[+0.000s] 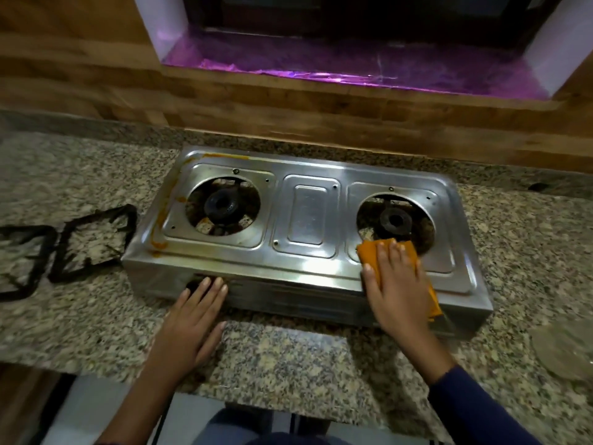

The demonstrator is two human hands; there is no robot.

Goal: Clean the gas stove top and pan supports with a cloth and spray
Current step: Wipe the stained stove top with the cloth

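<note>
A steel two-burner gas stove [305, 216] sits on the granite counter, its pan supports taken off. Orange stains run along its left and back-left edges. My right hand [398, 284] lies flat on an orange cloth [372, 252], pressing it onto the stove top just in front of the right burner [395, 221]. My left hand [189, 319] rests with fingers spread against the stove's front panel, below the left burner [221, 205]. Two black square pan supports [93, 242] [19, 261] lie on the counter left of the stove. No spray bottle is in view.
The granite counter [288, 354] runs under everything, its front edge close to my body. A round clear glass lid or plate [564, 351] lies at the right. Behind the stove rises a wood-patterned wall with a purple-lined window sill [353, 69].
</note>
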